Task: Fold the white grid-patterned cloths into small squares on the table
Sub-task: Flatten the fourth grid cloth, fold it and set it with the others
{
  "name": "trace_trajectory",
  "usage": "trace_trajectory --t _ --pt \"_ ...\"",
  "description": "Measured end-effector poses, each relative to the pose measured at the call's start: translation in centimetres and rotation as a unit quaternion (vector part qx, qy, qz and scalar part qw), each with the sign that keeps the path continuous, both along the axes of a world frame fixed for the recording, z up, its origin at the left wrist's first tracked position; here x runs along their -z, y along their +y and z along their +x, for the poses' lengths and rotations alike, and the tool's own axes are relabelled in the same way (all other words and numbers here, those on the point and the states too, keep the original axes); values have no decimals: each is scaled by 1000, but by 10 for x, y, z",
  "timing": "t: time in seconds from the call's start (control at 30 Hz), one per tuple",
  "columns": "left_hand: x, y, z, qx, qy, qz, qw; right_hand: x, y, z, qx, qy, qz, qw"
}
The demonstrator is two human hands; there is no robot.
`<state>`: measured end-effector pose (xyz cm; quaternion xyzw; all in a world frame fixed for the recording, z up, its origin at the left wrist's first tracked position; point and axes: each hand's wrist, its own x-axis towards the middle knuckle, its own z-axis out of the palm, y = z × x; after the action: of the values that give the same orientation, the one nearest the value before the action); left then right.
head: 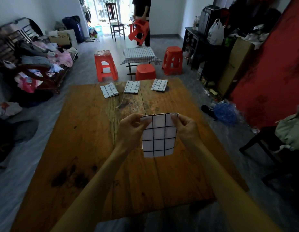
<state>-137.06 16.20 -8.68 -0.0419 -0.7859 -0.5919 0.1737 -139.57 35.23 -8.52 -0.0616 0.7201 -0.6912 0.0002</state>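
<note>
A: Where is the cloth?

B: The left hand [132, 127] and right hand [185, 126] each pinch a top corner of a folded grid-patterned cloth [159, 136], which hangs above the wooden table [88, 131].

A: Others?

B: 3 folded cloths lie along the far edge: left [109, 92], middle [132, 87], right [159, 85].

A: Any writing?

B: Too blurred to read. A white plastic bag [215, 33] sits on the dark cabinet [195, 46], seemingly full.

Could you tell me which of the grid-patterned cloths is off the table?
The folded cloth pinched by the left hand and right hand; the other three cloths lie along the wooden table's far edge.
</note>
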Motion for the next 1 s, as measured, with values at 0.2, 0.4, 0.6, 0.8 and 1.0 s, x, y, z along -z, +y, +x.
trace_trajectory --t 0.2,0.4,0.6,0.8,1.0 --pt "-2 -2 3 11 9 27 1000 -1 1 1 -26 -7 -10 1000" --pt "-5 0 4 2 16 70 997 -4 -1 5 -34 -13 -35 999" --pt "-3 1 2 7 10 68 998 -3 -1 4 -24 -9 -39 999" --pt "-3 1 1 10 14 69 997 -6 2 3 -43 -3 -44 998" --pt "-2 -2 1 -7 34 63 997 -6 5 4 -68 13 -21 997"
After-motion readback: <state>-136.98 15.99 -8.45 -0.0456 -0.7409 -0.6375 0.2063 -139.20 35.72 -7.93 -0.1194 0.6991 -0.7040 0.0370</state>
